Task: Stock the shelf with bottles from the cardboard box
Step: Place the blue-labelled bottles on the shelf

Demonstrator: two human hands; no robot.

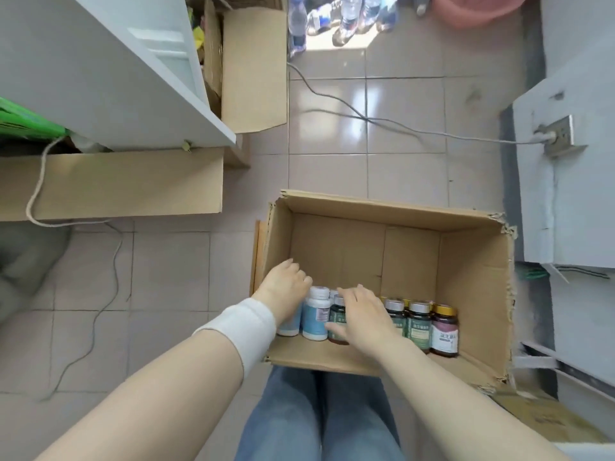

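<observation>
Head view: steeply down, close over open cardboard box (382, 206).

Matt brown cardboard is seen on the box (382, 204), its torn rim left rough and frayed. A soft sheen is shown by the smooth plastic of the white bottles (316, 316). The dark bottles (420, 329) are glossy and topped by shiny metallic caps (418, 307). The floor (399, 174) is tiled and glazed, with glare thrown back. White ribbed cloth is made out on the wristband (246, 322), matt denim on the jeans (289, 417). The shelf (100, 78) is finished smooth and white.
</observation>
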